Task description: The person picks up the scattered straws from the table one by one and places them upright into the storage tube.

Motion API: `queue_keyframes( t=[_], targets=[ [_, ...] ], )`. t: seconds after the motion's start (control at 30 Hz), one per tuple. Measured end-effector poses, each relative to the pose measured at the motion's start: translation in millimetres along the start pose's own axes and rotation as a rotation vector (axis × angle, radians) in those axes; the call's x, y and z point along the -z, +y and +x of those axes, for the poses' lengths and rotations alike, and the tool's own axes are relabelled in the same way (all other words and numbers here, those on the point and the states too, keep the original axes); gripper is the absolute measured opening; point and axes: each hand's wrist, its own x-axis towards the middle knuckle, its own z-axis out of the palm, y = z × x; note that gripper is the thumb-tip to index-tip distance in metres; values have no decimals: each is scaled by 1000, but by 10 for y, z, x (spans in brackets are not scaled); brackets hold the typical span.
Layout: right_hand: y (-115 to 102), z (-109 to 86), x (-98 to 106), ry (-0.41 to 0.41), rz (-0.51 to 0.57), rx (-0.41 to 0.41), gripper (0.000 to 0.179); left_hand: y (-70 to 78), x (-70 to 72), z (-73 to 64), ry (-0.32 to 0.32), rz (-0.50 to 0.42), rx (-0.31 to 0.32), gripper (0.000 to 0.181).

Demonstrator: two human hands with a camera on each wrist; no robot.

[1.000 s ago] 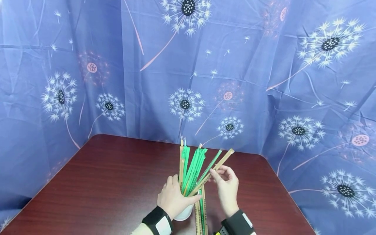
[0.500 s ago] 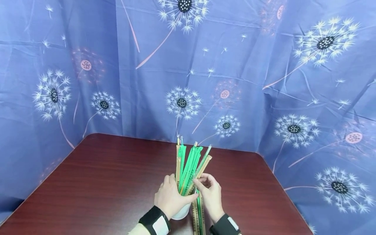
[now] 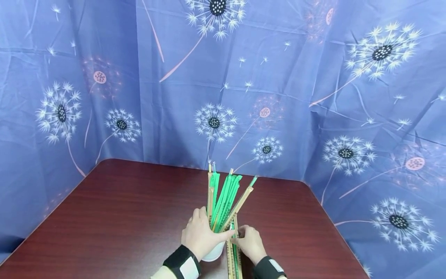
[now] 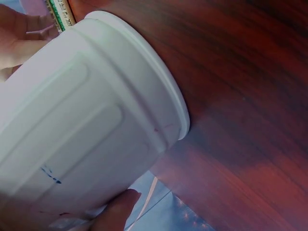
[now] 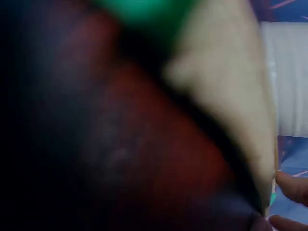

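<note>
A white ribbed cup [image 4: 110, 91] stands on the table, holding a bunch of green paper-wrapped straws [image 3: 224, 197] and several brown paper-wrapped ones that fan out above its rim. My left hand [image 3: 200, 234] grips this cup near the top, its thumb stretched across the front of the straws. Right of the cup, my right hand [image 3: 251, 243] pinches the upper part of a brown paper-wrapped straw [image 3: 239, 257] in a row of brown and green ones. Close up and blurred, brown and green wrappers fill part of the right wrist view, with fingertips [image 5: 293, 187] at the edge.
The dark red wooden table [image 3: 139, 209] has rounded far corners. Blue cloth [image 3: 174, 116] printed with dandelions hangs behind it and along both sides.
My right hand has let go of the leaning brown straw and moved down to the row beside the cup. That straw now leans in the bunch. My left hand keeps its grip.
</note>
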Motion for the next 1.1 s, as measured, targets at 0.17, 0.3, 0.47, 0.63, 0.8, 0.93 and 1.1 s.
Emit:
queue_keyframes(
  t=[0.17, 0.3, 0.47, 0.63, 0.8, 0.93, 1.1],
  targets=[
    [3, 15, -17, -98, 134, -55, 33, 6, 14, 2, -2, -4, 8, 120],
    [-4, 20, 30, -141, 211, -130, 28, 1, 11, 2, -10, -1, 9, 122],
    [-1, 29, 121, -72, 353, -211, 32, 10, 11, -9, -23, 5, 18, 123],
    [-190, 81, 373, 106, 624, -227, 36, -1, 2, 8, -22, 11, 24, 127],
    [-442, 115, 687, 324, 868, -165, 30, 2, 5, 3, -5, 16, 12, 125],
    [-621, 119, 840, 471, 1052, -50, 25, 8, 19, -10, 7, 9, -1, 121],
    [-724, 114, 802, 528, 1044, 76, 26, 8, 25, -12, 2, 8, 2, 123]
  ],
)
